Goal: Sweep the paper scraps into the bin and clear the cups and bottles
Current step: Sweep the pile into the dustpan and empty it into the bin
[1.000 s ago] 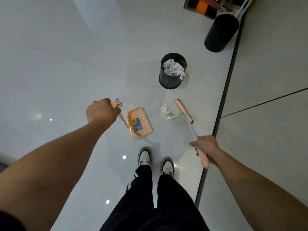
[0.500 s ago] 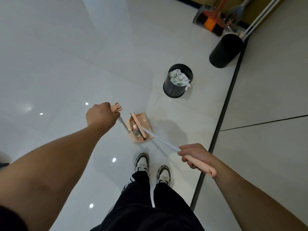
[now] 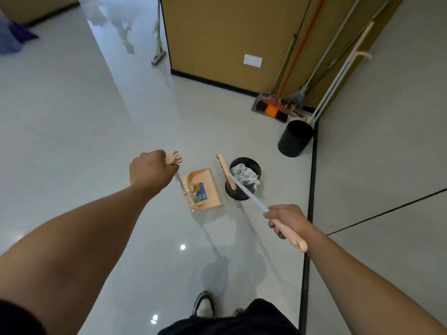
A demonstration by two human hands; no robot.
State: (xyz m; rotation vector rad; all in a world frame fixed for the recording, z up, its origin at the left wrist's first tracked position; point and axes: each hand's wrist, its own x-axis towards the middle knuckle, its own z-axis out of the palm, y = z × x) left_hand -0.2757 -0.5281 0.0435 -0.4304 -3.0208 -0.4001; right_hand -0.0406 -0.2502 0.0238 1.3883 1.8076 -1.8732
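Observation:
My left hand is closed on the top of the dustpan handle. Below it the peach dustpan hangs just above the floor, with a crumpled paper scrap lying by its comb teeth. My right hand grips the broom handle. The peach broom head is lifted and crosses the left side of the small black bin. That bin holds crumpled paper. Dustpan and bin stand side by side, a small gap between them.
A larger black bin stands in the corner by the wall. Brooms and mops lean against the tan wall panel behind it. A dark floor strip runs along the right. My shoes show at the bottom.
The paper scrap went from the floor into the dustpan. The broom head then left the dustpan and swung right over the small bin. The view tilted up, showing the wall.

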